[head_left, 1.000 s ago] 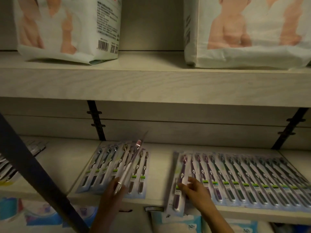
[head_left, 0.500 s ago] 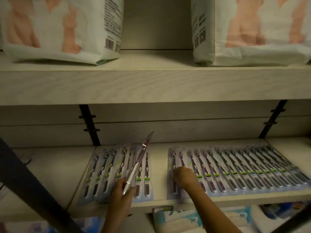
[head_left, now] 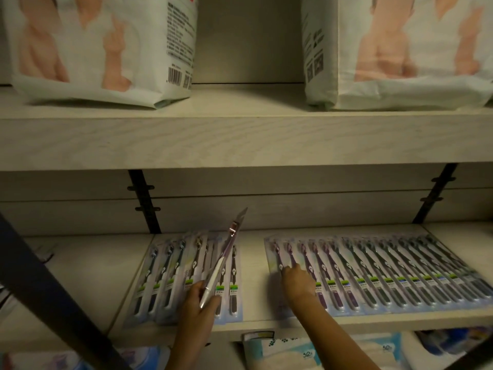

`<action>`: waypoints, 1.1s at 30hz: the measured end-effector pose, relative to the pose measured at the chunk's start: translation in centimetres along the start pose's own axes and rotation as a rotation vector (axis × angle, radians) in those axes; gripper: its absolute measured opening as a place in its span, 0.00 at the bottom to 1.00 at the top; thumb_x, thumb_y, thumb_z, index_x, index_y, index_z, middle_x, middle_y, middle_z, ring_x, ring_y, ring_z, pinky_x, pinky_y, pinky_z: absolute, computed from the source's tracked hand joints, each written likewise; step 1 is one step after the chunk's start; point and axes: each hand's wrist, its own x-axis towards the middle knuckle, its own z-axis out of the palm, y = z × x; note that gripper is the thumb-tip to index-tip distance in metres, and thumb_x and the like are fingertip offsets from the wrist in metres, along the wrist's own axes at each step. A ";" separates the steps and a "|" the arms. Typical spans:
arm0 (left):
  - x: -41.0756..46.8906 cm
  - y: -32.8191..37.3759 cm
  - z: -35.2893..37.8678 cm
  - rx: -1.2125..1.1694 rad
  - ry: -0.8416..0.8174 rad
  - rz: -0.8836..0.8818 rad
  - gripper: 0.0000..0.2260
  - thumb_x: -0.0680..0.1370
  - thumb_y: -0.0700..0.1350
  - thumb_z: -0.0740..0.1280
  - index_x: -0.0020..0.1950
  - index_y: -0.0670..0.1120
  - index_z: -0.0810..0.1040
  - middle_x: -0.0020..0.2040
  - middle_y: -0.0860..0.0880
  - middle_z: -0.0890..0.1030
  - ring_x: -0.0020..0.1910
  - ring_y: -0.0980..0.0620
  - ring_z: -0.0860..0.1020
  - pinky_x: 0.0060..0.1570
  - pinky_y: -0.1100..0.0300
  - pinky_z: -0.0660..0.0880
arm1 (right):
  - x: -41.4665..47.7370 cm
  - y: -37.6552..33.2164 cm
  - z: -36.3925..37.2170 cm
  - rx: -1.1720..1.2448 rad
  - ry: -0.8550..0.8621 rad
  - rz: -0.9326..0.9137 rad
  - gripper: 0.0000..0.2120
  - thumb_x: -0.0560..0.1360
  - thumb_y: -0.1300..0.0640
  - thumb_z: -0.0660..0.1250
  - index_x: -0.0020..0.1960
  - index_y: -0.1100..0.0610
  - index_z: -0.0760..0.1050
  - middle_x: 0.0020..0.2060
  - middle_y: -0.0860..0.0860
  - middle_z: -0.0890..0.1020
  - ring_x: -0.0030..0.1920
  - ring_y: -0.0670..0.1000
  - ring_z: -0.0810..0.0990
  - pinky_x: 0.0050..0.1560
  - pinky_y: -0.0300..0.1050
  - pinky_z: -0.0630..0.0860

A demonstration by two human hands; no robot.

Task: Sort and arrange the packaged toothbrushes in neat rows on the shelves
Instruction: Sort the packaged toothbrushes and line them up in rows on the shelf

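From the head view, my left arm comes up from the bottom edge, and my left hand (head_left: 198,297) sits in front of the black bracket (head_left: 145,201) and a little to its right, at the front edge of the lower shelf (head_left: 253,325). Its fingers and thumb curl round the bottom end of one packaged toothbrush (head_left: 223,259), which is tilted up on edge with its top corner leaning away to the right of the bracket.

Under that pack, the left row of packs (head_left: 170,276) lies flat on the lower shelf, straight in front of the bracket.

My right arm reaches in on a slant from the lower right. My right hand (head_left: 297,280), further right of the bracket, is stretched forward with its fingers out, touching the leftmost packs of the right row of packs (head_left: 386,271). I cannot tell whether the thumb hooks anything. That row runs well to the right of the bracket, overlapping pack on pack.

Above the bracket, the upper shelf (head_left: 240,140) carries two white bags (head_left: 101,49).
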 end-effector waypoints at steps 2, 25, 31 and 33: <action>-0.2 0.0 0.3 -0.010 0.009 0.005 0.10 0.75 0.32 0.64 0.53 0.43 0.72 0.40 0.48 0.75 0.39 0.53 0.73 0.36 0.65 0.68 | -0.9 0.1 -0.3 -0.012 0.038 -0.022 0.18 0.78 0.59 0.61 0.67 0.56 0.68 0.64 0.56 0.70 0.60 0.53 0.74 0.57 0.44 0.74; -0.2 -3.4 0.6 0.096 0.045 -0.052 0.21 0.67 0.44 0.76 0.55 0.50 0.71 0.52 0.44 0.75 0.49 0.45 0.75 0.45 0.55 0.74 | -4.0 -2.3 -1.5 0.793 -0.077 -0.058 0.09 0.76 0.51 0.65 0.52 0.55 0.72 0.41 0.48 0.79 0.40 0.45 0.79 0.45 0.38 0.78; -0.2 -4.1 0.6 0.071 0.034 -0.048 0.18 0.68 0.42 0.76 0.52 0.52 0.70 0.52 0.45 0.74 0.47 0.48 0.75 0.40 0.61 0.71 | -2.7 -2.1 -0.9 0.584 -0.160 -0.036 0.11 0.80 0.51 0.58 0.50 0.57 0.74 0.34 0.46 0.74 0.35 0.43 0.74 0.33 0.29 0.67; -0.5 -4.2 0.7 0.057 0.027 -0.040 0.18 0.68 0.41 0.75 0.52 0.51 0.71 0.54 0.43 0.74 0.48 0.47 0.75 0.40 0.61 0.71 | -2.4 -2.5 -0.8 0.481 -0.160 -0.030 0.11 0.80 0.51 0.57 0.49 0.57 0.74 0.36 0.48 0.77 0.36 0.43 0.77 0.37 0.31 0.71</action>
